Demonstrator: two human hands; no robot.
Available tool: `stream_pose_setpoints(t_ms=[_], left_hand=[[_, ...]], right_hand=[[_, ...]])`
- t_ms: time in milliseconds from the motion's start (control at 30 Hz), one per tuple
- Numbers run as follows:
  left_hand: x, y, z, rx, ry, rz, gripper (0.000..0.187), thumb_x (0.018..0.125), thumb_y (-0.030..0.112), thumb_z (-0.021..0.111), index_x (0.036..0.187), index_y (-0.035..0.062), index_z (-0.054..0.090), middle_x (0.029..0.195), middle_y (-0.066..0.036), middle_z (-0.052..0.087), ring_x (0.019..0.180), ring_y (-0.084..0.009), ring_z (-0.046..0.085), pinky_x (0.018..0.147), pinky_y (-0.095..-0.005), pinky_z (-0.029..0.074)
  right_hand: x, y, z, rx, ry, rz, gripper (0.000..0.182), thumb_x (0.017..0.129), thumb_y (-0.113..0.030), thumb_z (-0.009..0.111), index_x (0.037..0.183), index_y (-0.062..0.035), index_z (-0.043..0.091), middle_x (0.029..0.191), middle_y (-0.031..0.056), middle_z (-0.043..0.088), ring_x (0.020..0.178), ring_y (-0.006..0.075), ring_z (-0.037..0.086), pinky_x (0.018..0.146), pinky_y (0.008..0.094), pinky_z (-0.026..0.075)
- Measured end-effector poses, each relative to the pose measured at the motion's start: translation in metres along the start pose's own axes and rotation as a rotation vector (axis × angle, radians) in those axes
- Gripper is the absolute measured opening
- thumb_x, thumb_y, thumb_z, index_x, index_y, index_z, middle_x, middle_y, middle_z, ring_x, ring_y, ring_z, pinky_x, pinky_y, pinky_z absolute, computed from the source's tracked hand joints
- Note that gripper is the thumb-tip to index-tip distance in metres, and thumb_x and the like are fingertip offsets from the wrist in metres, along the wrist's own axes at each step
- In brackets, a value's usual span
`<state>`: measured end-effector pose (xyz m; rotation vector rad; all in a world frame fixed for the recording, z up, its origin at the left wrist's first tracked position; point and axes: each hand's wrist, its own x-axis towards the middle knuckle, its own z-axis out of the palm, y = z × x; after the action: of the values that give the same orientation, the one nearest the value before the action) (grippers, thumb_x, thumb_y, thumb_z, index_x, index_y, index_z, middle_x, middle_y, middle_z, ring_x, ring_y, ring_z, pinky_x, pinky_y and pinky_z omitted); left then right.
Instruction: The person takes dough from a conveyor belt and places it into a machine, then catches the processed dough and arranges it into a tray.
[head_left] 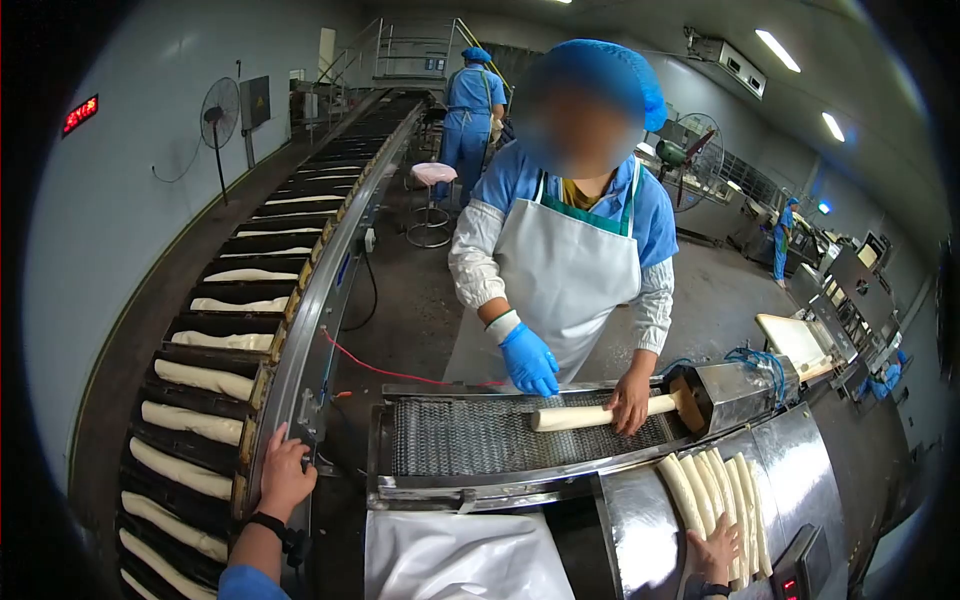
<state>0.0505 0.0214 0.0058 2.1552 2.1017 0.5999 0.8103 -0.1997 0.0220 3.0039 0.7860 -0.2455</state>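
My left hand point(287, 475) rests at the steel side rail point(297, 395) of the long conveyor, fingers spread and holding nothing I can see. Beside it, long pale dough strips point(190, 421) lie one each in dark baking pans on the belt. Over to the right, my right hand point(714, 550) lies with its fingers apart on a row of several long dough rolls point(695, 490) on a steel table point(635, 520). Across from me, a co-worker in a blue cap touches a dough roll point(570, 418) on a mesh belt point(450, 435) with a bare hand; their other hand wears a blue glove point(529, 359).
A small device with a red display point(791, 587) stands at the table's right edge. White sheeting point(450, 550) covers the near front. Behind are a stool point(433, 175), a standing fan point(218, 115) and other workers.
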Motion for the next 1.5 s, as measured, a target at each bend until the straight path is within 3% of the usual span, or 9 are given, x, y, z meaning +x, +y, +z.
stream_pose_setpoints(t_ms=[400, 800, 1033, 1100, 1500], left_hand=[[0.000, -0.007, 0.006, -0.039, 0.046, 0.047, 0.028, 0.074, 0.009, 0.069, 0.100, -0.0019, 0.071, 0.118, -0.020, 0.067, 0.142, -0.0386, 0.039, 0.118, -0.0476, 0.035], [0.003, 0.001, -0.002, -0.034, -0.019, -0.011, 0.029, 0.076, 0.010, 0.068, 0.102, -0.0016, 0.072, 0.120, -0.018, 0.067, 0.144, -0.0349, 0.037, 0.120, -0.0455, 0.032], [0.001, -0.001, 0.001, -0.050, 0.013, 0.011, 0.029, 0.075, 0.010, 0.068, 0.101, -0.0017, 0.072, 0.119, -0.019, 0.067, 0.144, -0.0374, 0.037, 0.119, -0.0479, 0.032], [0.001, -0.001, 0.002, -0.046, 0.017, 0.018, 0.029, 0.075, 0.010, 0.068, 0.101, -0.0017, 0.072, 0.117, -0.019, 0.068, 0.143, -0.0381, 0.038, 0.119, -0.0481, 0.032], [0.002, -0.003, 0.004, -0.060, 0.036, 0.028, 0.029, 0.074, 0.010, 0.069, 0.100, -0.0017, 0.072, 0.115, -0.020, 0.069, 0.142, -0.0381, 0.040, 0.119, -0.0482, 0.032]], right_hand=[[-0.010, -0.017, -0.014, -0.013, 0.001, 0.048, 0.120, 0.068, -0.073, 0.075, 0.161, -0.0149, 0.025, 0.165, 0.0271, 0.017, 0.152, 0.0468, 0.016, 0.115, 0.0675, 0.025], [-0.016, -0.013, 0.006, -0.009, 0.093, 0.047, 0.116, 0.071, -0.073, 0.072, 0.159, -0.0118, 0.028, 0.161, 0.0302, 0.026, 0.144, 0.0513, 0.029, 0.112, 0.0671, 0.028], [-0.023, -0.021, 0.000, -0.011, 0.094, 0.051, 0.112, 0.073, -0.071, 0.071, 0.158, -0.0108, 0.030, 0.160, 0.0306, 0.027, 0.143, 0.0512, 0.031, 0.111, 0.0671, 0.028], [-0.029, -0.026, -0.008, 0.005, 0.035, 0.068, 0.111, 0.077, -0.071, 0.069, 0.161, -0.0122, 0.024, 0.162, 0.0296, 0.022, 0.148, 0.0520, 0.023, 0.115, 0.0659, 0.025], [-0.027, -0.020, 0.003, 0.019, 0.071, 0.052, 0.111, 0.077, -0.074, 0.066, 0.160, -0.0117, 0.025, 0.162, 0.0297, 0.022, 0.147, 0.0532, 0.023, 0.117, 0.0640, 0.021]])
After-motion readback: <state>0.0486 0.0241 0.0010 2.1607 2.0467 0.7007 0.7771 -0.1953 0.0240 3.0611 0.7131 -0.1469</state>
